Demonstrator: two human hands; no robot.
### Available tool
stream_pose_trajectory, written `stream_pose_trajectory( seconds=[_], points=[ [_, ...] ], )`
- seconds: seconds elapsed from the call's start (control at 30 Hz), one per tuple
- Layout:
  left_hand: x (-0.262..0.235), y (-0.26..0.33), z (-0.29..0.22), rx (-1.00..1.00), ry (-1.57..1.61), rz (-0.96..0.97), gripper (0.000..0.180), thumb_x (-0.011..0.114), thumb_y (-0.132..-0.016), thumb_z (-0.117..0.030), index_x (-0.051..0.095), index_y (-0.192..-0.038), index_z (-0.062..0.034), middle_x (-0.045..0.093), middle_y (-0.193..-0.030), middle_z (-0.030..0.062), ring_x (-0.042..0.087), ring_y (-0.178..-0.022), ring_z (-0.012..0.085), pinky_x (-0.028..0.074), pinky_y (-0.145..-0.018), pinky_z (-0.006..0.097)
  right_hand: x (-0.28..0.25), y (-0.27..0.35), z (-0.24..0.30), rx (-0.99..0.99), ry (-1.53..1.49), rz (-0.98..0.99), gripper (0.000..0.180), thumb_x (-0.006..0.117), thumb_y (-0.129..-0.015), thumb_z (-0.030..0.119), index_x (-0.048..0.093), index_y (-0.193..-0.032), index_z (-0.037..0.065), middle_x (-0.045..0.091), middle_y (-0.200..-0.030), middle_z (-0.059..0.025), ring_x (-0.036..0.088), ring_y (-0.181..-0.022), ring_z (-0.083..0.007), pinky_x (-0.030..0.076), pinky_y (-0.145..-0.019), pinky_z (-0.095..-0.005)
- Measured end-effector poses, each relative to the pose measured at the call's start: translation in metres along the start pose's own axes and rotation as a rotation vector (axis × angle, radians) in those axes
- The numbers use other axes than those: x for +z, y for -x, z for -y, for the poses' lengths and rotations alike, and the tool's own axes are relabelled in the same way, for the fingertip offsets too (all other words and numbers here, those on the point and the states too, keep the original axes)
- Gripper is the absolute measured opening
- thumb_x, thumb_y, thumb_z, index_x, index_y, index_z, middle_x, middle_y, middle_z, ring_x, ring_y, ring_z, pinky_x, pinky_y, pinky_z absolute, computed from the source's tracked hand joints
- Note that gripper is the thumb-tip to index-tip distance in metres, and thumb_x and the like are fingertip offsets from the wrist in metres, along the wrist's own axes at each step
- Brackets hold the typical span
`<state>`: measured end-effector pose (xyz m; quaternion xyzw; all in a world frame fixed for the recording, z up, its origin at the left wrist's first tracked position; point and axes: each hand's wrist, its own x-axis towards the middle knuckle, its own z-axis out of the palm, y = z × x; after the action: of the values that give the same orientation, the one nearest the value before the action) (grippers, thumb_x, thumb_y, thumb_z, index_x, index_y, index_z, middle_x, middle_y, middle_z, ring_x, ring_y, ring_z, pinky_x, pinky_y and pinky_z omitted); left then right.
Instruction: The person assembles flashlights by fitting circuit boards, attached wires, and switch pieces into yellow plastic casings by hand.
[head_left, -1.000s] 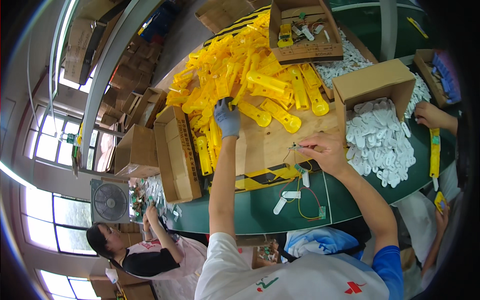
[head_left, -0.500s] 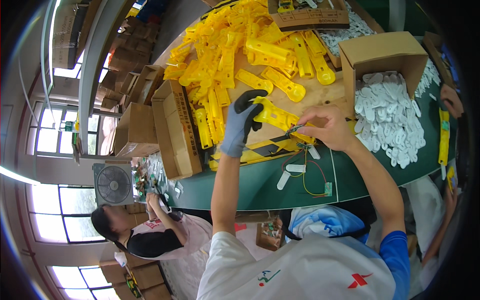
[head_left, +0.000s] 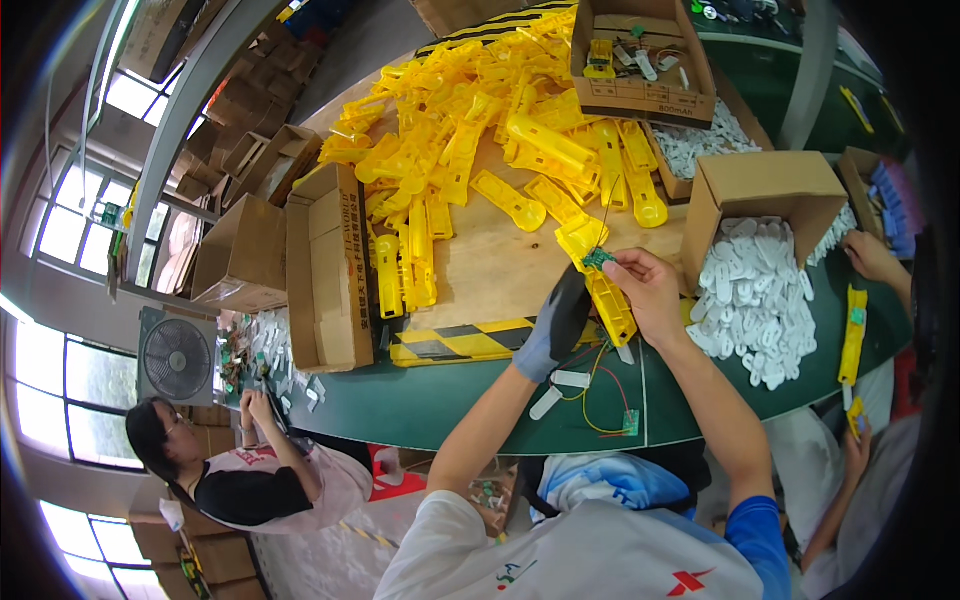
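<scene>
My left hand [head_left: 560,322], in a grey glove with dark fingers, is closed around a yellow plastic shell [head_left: 613,310]. The long shell slants, its wider end pointing away from me. Between the thumb and fingers of my bare right hand [head_left: 650,290] is a small green circuit board [head_left: 598,257], held over the shell's middle. A thin dark wire seems to rise from the board; whether board and shell touch, I cannot tell. Just below my hands, red and yellow wires run to another small green board [head_left: 631,422] and white plastic pieces [head_left: 546,402] on the green table.
A large heap of yellow shells [head_left: 440,130] covers the wooden board [head_left: 500,270]. White plastic pieces spill from a cardboard box [head_left: 765,185] on the right. An open carton [head_left: 330,275] stands left; a parts box [head_left: 640,98] lies behind. Co-workers sit at both sides.
The yellow shell has swung from lying crosswise to pointing away from me. My left hand has moved lower beside it. The circuit board has shifted from its near end to its middle.
</scene>
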<state>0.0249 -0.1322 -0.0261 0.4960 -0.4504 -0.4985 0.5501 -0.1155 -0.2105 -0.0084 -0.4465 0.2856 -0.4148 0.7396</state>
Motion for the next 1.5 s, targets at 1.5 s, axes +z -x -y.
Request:
stream_pose_trajectory(
  seconds=[1.5],
  points=[
    [-0.008,0.010,-0.001,-0.125,0.516,-0.123,0.048,0.051,-0.102,-0.030,0.046,-0.141,-0.0036,0.067,-0.104,0.0088,0.067,-0.082,0.0129,0.055,-0.070,0.025,-0.005,-0.007,0.006,-0.102,0.322,0.113,0.016,0.072,-0.085,-0.001,0.069,-0.100,-0.002,0.071,-0.090,-0.0058,0.064,-0.079,-0.0081,0.052,-0.074,-0.0206]
  ],
)
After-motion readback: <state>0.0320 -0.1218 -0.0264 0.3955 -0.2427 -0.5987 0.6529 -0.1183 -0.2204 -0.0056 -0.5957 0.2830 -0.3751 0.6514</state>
